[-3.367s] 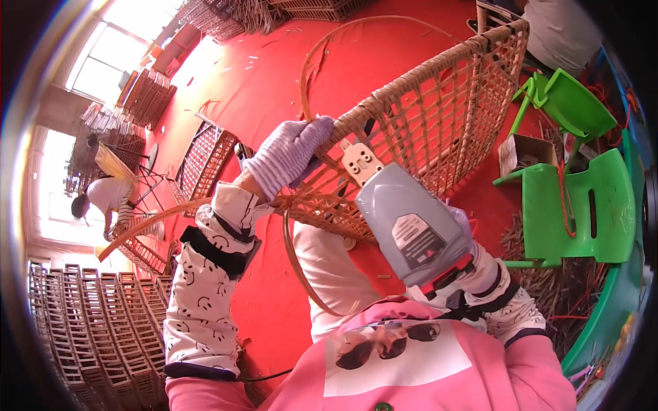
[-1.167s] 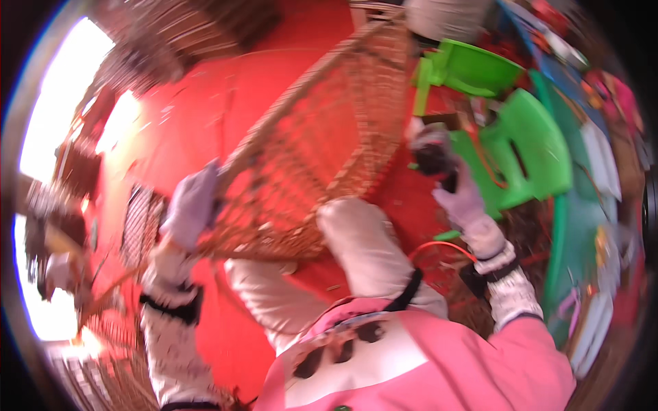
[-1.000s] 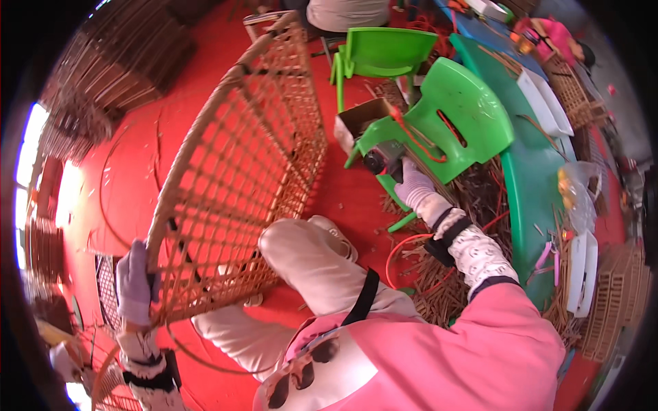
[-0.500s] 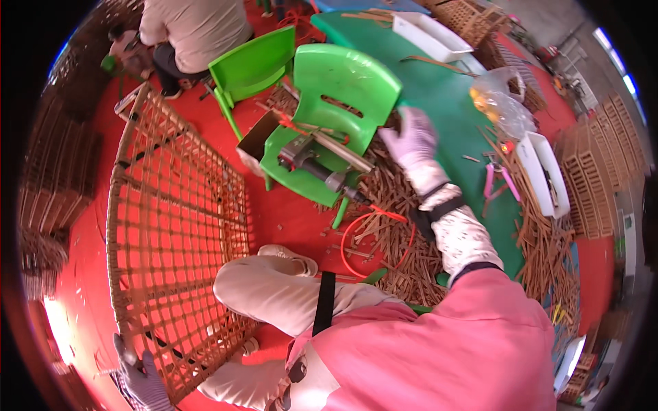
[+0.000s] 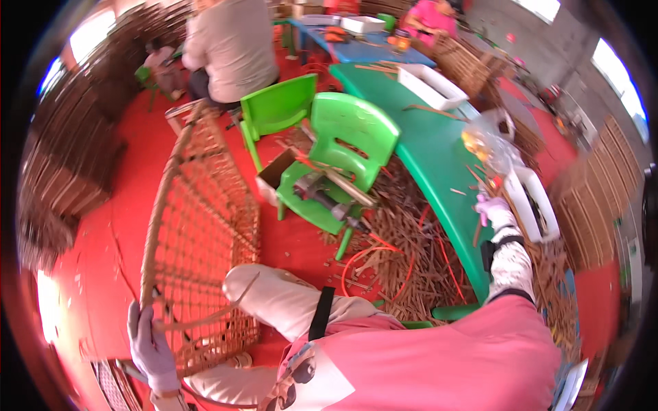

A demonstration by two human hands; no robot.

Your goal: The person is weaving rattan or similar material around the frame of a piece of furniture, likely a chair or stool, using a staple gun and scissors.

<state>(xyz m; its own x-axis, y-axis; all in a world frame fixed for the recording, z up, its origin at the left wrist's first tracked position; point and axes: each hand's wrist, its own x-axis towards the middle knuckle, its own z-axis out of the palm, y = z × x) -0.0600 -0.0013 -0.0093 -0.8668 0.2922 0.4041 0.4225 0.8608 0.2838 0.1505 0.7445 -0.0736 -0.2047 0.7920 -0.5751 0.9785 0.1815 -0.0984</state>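
My left hand (image 5: 152,351), in a pale glove, is closed at the near lower corner of a large open-weave basket (image 5: 205,226). The basket stands tilted on the floor beside my leg. A loose thin brown strip (image 5: 205,320) curves from beside the left thumb across the basket toward my knee. On the right, my gloved right hand (image 5: 499,211) is down at the green table (image 5: 418,151), closed around pink-handled pliers (image 5: 483,218); their jaws are hard to make out. Next to that hand lies a long white tray (image 5: 533,205).
A green chair (image 5: 356,130) holds a nail gun (image 5: 322,195) with an orange hose (image 5: 411,264). Scrap strips (image 5: 404,233) heap under the table. Another green chair (image 5: 277,109) stands behind it. One person (image 5: 233,51) sits at the back, another (image 5: 432,24) farther right.
My right hand has moved from beside the chair across the table to the pliers. My left hand has shifted at the basket corner, where a loose strip now shows. The view has tilted up.
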